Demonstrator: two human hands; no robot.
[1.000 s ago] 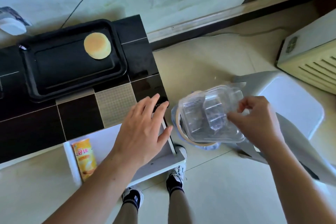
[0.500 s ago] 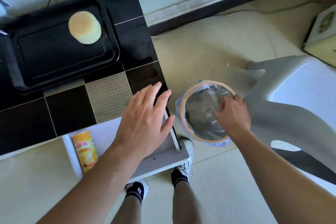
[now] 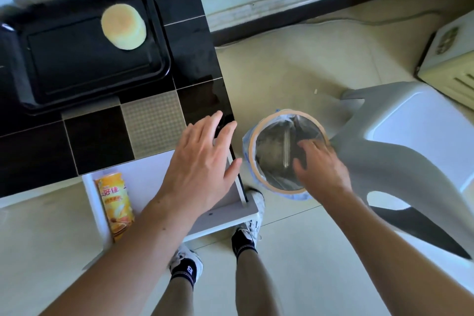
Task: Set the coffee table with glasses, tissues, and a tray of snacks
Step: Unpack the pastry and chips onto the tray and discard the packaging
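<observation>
Single head cam, wide-angle, looking steeply down from standing height past both forearms to the person's own shoes [image 3: 252, 215]. It is framing the black tiled coffee table [image 3: 97, 141] corner at upper left, a lined waste bin [image 3: 282, 151] near centre and a white plastic stool [image 3: 410, 141] at right, all close. Edges are bowing from lens distortion. No second view, so nothing is overlapping.

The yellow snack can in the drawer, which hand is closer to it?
Left. The left hand is spread over the table corner, just up and right of the yellow snack can. The right hand is farther right, reaching into the bin on the floor.
</observation>
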